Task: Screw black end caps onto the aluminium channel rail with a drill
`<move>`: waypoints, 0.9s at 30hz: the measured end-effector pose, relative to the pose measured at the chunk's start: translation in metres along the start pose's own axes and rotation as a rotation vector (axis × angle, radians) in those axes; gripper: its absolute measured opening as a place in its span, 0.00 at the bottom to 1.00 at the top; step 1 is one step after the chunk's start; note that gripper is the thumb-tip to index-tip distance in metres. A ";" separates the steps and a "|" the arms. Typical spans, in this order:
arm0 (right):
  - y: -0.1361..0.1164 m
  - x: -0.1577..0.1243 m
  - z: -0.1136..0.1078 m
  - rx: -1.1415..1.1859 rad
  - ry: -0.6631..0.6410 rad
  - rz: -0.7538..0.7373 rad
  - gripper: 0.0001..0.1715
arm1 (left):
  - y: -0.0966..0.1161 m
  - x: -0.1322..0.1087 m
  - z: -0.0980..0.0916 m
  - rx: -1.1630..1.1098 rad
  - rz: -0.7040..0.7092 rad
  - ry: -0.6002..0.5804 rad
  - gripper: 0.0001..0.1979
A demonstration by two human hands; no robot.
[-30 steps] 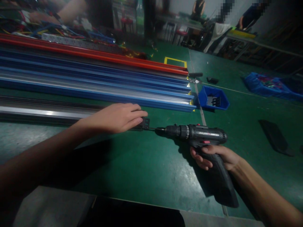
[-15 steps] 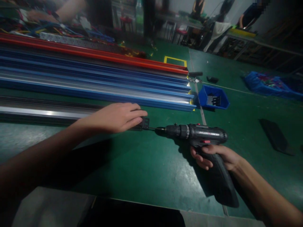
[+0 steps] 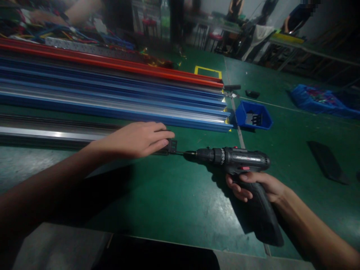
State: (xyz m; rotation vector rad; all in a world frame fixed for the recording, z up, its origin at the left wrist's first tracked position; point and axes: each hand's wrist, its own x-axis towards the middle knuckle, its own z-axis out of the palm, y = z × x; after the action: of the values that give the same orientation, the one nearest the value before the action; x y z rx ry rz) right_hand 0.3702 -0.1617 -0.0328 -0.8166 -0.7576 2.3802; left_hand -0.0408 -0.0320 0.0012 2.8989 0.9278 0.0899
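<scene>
- Right hand (image 3: 264, 183) wrapped firmly round the handle of the black pistol-shaped cordless drill (image 3: 247, 158), its barrel just beyond the fingers
- Drill's barrel runs left to right, thin bit pointing left at the small black slotted bracket (image 3: 173, 146)
- Left hand (image 3: 137, 140) lies over the long shiny grey metal bar (image 3: 56, 134), roughly in line with the barrel; cannot tell whether it clamps

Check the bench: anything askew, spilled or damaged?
Nothing clearly spilled or damaged. The drill points straight at the black end piece by the left hand; only the tangled wires beyond the red rail look untidy.
</scene>
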 end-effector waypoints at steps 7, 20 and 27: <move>0.000 -0.001 0.002 -0.015 0.043 0.010 0.17 | -0.001 0.000 0.001 -0.010 0.007 0.013 0.26; -0.001 -0.001 0.002 -0.028 0.039 0.023 0.18 | 0.000 0.000 0.001 0.025 0.010 0.002 0.27; 0.000 0.000 0.000 0.001 0.006 -0.002 0.18 | -0.001 0.000 0.001 0.001 0.015 0.007 0.26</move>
State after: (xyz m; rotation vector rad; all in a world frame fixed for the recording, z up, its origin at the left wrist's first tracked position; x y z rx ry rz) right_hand 0.3706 -0.1619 -0.0329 -0.8215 -0.7539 2.3754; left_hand -0.0417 -0.0315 0.0004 2.9085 0.9069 0.1003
